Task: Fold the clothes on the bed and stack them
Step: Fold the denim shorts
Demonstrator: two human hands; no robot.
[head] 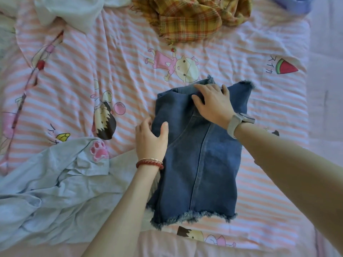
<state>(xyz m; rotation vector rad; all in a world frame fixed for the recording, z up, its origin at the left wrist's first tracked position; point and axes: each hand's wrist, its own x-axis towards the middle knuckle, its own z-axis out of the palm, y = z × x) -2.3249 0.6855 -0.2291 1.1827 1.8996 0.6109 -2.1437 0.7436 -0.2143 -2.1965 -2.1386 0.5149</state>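
Note:
Blue denim shorts (pixel 200 160) with frayed hems lie folded lengthwise on the striped bed sheet (pixel 130 71), near the middle. My left hand (pixel 150 140) grips the shorts' left edge, thumb on top and fingers curled under the cloth. My right hand (pixel 213 104), a grey watch on its wrist, lies flat on the far upper part of the denim, fingers spread and pressing it down. A light grey garment (pixel 55 182) with a pink paw print lies crumpled at the left, beside my left forearm.
A yellow plaid cloth (pixel 193 17) is heaped at the far middle of the bed. White fabric (pixel 70 10) sits at the far left, and a purple-blue item (pixel 295 2) at the far right corner. The bed's right edge runs down the right side.

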